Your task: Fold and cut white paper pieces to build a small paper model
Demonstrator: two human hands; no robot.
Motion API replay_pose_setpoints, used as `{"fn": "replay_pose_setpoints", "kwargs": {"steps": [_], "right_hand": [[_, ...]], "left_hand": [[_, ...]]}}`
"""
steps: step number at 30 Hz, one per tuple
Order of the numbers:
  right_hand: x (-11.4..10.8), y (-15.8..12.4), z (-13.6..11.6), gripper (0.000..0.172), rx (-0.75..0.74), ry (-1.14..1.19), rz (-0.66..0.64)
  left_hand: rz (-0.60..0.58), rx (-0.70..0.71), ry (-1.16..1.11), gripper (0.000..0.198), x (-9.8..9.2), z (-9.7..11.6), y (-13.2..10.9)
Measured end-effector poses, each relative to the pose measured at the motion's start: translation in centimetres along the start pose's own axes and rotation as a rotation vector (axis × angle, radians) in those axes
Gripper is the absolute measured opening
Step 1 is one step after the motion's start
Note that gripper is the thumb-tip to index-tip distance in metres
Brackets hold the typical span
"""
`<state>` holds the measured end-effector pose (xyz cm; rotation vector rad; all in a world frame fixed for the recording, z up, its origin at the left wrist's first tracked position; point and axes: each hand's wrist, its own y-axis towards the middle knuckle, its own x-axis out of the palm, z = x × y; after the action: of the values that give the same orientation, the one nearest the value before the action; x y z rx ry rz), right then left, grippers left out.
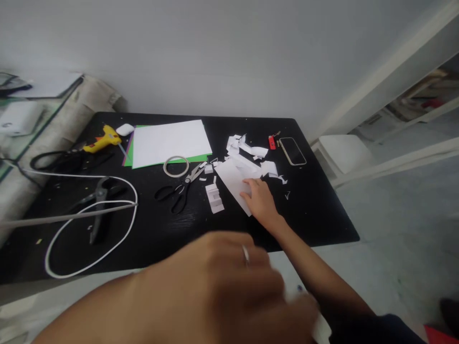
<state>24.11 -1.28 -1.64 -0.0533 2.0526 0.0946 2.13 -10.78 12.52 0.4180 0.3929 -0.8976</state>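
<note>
Close to the camera, my left hand (229, 282) hangs in front of the table's near edge, blurred, with a ring on one finger. Its fingers are curled together and their tips are hidden, so anything inside cannot be seen. Farther off, my right hand (260, 200) lies on a white paper piece (233, 181), thumb and fingers apart. Crumpled paper scraps (247, 148) lie just beyond that piece. To its left are a folded paper strip (214, 198) and black-handled scissors (182, 188) with their blades slightly apart.
On the black table (186, 243) are white sheets (170, 141) over green ones, a tape ring (176, 166), a yellow glue gun (103, 140), pliers-like cutters (100, 205) and a white cable (133, 220). A phone (292, 151) and red lighter (271, 142) lie right; a white stool (342, 153) stands beyond.
</note>
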Motion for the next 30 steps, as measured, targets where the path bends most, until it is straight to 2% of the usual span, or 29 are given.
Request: {"fn": "replay_pose_setpoints", "kwargs": {"steps": [2, 4, 6, 9, 15, 21, 27, 30], "right_hand": [[0.1, 0.0, 0.0, 0.038, -0.001, 0.002, 0.009], [0.3, 0.0, 0.0, 0.038, -0.001, 0.006, 0.022], [0.4, -0.1, 0.1, 0.038, 0.000, 0.015, 0.036], [0.6, -0.2, 0.2, 0.038, -0.003, 0.043, 0.050], [0.7, 0.0, 0.3, 0.036, 0.009, 0.116, 0.051], [0.6, 0.5, 0.7, 0.044, 0.059, 0.242, 0.064], [-0.1, 1.2, 1.2, 0.053, 0.125, 0.424, 0.033], [-0.5, 1.6, 1.3, 0.045, 0.142, 0.556, -0.043]], "left_hand": [[0.083, -0.033, 0.126, 0.028, -1.0, -3.5, 1.6], [0.205, -0.159, 0.070, 0.025, -1.3, -7.7, 2.2], [0.405, -0.356, 0.013, 0.024, -1.1, -11.6, 1.8], [0.526, -0.425, 0.054, 0.029, -0.4, -15.2, 0.5], [0.603, -0.437, 0.161, 0.021, 0.8, -16.8, -0.4], [0.548, -0.427, 0.278, 0.033, 1.2, -17.9, -0.6], [0.513, -0.389, 0.321, 0.023, 1.3, -18.1, -0.5], [0.514, -0.391, 0.324, 0.023, 1.4, -18.0, -0.4]]}}
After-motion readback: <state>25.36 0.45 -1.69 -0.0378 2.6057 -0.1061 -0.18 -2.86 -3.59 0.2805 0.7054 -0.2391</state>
